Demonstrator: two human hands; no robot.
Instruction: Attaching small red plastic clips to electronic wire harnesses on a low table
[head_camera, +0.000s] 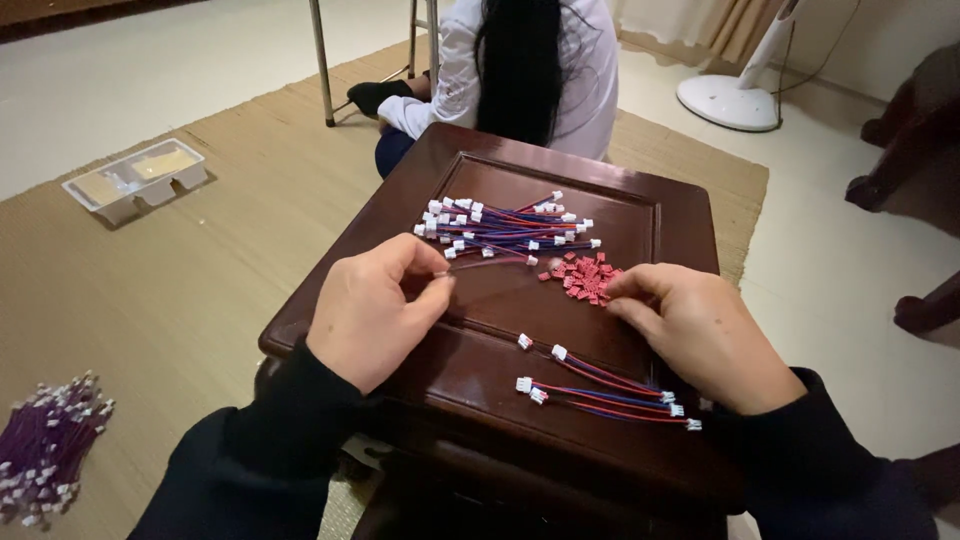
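Wires (510, 228) piled on dark wooden table (680, 215); woven mat (200, 270) beneath.

One package alone is seen: a shallow white plastic tray (135, 180) with several compartments, two of them tan inside, laid on the woven floor mat (170, 290) at far left.

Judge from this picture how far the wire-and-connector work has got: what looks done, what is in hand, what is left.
Done, it seems: four red-and-blue wires set apart at the table's near edge. In hand: the left hand pinches one wire's end, while the right hand picks at the small red pieces. Left: the larger wire pile mid-table, so most remains.
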